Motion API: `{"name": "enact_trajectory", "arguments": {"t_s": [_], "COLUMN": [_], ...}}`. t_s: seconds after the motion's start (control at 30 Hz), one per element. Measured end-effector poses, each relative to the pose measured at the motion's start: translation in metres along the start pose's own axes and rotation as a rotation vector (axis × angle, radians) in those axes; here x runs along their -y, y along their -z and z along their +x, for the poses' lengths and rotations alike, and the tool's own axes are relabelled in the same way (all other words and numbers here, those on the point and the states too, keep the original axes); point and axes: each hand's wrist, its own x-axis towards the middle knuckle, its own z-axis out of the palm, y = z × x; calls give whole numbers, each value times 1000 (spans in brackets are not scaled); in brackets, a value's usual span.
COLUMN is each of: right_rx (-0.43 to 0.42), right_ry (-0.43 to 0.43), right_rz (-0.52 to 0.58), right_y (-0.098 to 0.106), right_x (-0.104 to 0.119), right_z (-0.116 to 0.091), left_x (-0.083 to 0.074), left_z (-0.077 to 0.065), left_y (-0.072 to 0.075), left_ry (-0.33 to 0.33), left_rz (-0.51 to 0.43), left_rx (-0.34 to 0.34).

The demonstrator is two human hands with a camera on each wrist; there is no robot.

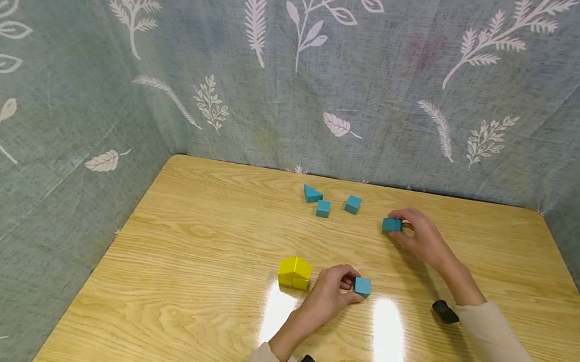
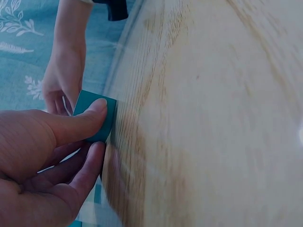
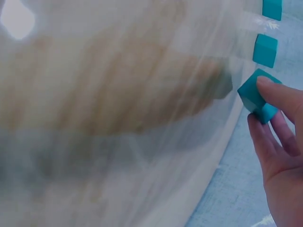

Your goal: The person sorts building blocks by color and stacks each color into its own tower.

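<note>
As the left hand (image 1: 329, 291) pinches a blue cube (image 1: 362, 286) near yellow blocks (image 1: 294, 273), the right hand (image 1: 419, 238) grips at least one blue block (image 1: 390, 225) farther across the counter (image 1: 187, 296), a step seemingly demanding level placement next.

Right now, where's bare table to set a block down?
Bare: the table left of the yellow shape, to its edge; also right of the right hand. Crowded: around three loose blue blocks at the back, and between the yellow shape and left hand.
</note>
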Motion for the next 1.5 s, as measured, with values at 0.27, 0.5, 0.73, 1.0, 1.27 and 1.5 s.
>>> {"name": "enact_trajectory", "arguments": {"t_s": [0.27, 0.5, 0.73, 1.0, 1.27, 1.5], "right_rx": [-3, -4, -19, 22, 88, 179], "right_ry": [-24, -31, 3, -34, -30, -39], "right_rz": [83, 146, 174, 291, 452, 597], "right_y": [-3, -6, -10, -14, -21, -26], "right_x": [11, 20, 27, 33, 32, 36], "right_z": [-19, -34, -50, -66, -80, -87], "left_x": [-1, -1, 0, -1, 3, 5], "left_z": [-1, 0, 1, 1, 1, 3], "left_y": [1, 0, -1, -1, -2, -3], "left_ry": [-5, -6, 2, -10, -19, -16], "left_rz": [8, -1, 1, 3, -4, -8], "left_rx": [3, -2, -2, -6, -7, -18]}}
